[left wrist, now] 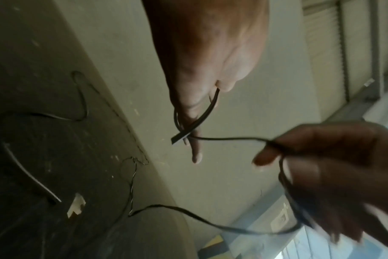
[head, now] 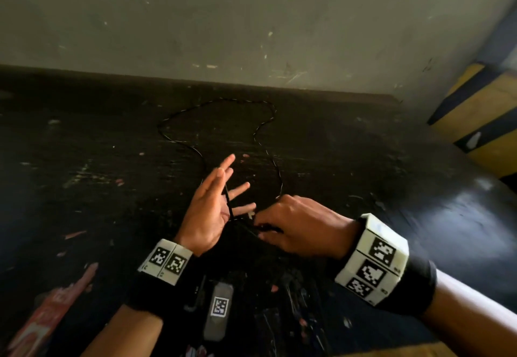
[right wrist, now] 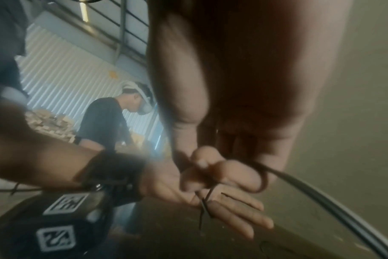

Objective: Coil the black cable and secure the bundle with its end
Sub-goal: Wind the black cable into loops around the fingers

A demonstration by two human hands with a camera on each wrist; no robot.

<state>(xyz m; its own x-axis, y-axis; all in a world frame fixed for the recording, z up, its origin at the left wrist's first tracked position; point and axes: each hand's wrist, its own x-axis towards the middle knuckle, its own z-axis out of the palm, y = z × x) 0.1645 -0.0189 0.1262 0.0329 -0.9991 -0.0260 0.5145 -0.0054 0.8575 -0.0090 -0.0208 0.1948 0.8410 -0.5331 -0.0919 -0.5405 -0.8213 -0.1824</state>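
A thin black cable lies in a loose open loop on the dark table, running back toward both hands. My left hand is held palm up with fingers straight and spread. The cable crosses its palm and comes out between the fingers. In the left wrist view the cable's cut end sticks out below the left hand. My right hand pinches the cable just beside the left thumb. The right wrist view shows the cable sweeping away from the right fingers over the left palm.
A grey-green wall closes the table's far edge. A yellow and black striped block stands at the right. A red packet and a grey device with a marker tag lie near me. Another person stands in the background.
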